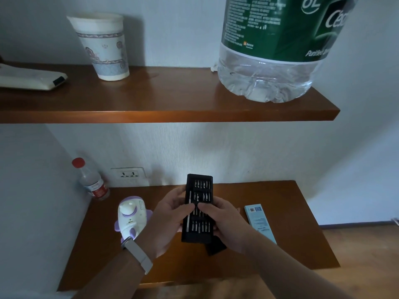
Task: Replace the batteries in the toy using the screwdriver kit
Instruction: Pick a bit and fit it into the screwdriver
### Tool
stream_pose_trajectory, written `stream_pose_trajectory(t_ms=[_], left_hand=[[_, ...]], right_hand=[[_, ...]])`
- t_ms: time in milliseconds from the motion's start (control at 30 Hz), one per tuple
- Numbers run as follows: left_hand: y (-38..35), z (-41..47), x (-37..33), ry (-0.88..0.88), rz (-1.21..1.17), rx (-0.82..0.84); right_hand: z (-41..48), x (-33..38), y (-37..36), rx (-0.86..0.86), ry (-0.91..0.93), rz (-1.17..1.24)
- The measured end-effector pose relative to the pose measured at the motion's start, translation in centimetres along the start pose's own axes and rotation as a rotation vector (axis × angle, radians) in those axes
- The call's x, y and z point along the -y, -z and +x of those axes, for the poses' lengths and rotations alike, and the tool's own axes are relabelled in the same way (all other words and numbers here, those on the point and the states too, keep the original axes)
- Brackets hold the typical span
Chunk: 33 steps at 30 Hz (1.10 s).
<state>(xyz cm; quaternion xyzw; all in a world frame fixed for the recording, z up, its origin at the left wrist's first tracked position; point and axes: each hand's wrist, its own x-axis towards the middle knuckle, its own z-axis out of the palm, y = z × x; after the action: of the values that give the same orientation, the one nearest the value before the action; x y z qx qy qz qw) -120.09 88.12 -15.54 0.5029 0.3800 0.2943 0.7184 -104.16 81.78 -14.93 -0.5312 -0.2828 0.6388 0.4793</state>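
Screwdriver kit (197,233) is in both hands right now. It's an open black tray with rows of little bits, plus a slim silver driver (189,210) lying down its left side. Both thumbs sit on top around the middle of the tray, nearly touching each other, and the rest of the fingers (187,207) are curled round the long edges, so it's properly gripped from both sides. The left hand (167,221) has the left edge and the right hand (224,221) has the right, and there's a pale watch strap (138,253) on the left wrist. The tray is held up over the middle of the wooden bench (280,255), long way pointing at the wall. Just under its near end a black cover piece (216,249) pokes out; can't tell if that's lying on the bench or not. The toy (130,216), a white and purple thing, is on the bench just left of the left hand. A light blue box (259,221) lies to the right. In the back left corner are a small water bottle (92,182) with a red cap and a wall socket (129,174). The shelf (172,98) above carries a paper cup (105,48), a huge water jug (269,50) and some flat white thing (28,79) at the far left.
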Motion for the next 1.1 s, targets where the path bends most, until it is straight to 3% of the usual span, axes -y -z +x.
stream_pose_trajectory(t_ms=[267, 633, 1100], left_hand=[[0.0, 0.0, -0.1, -0.111, 0.3, -0.014], [1.7, 0.8, -0.6, -0.312, 1.055, 0.051], [1.0, 1.1, -1.1, -0.311, 1.11, 0.002]], right_hand=[[-0.2, 0.0, 0.2, -0.033, 0.086, -0.157], [-0.3, 0.0, 0.8, -0.061, 0.122, -0.388], [0.3, -0.4, 1.4, -0.083, 0.162, -0.439]])
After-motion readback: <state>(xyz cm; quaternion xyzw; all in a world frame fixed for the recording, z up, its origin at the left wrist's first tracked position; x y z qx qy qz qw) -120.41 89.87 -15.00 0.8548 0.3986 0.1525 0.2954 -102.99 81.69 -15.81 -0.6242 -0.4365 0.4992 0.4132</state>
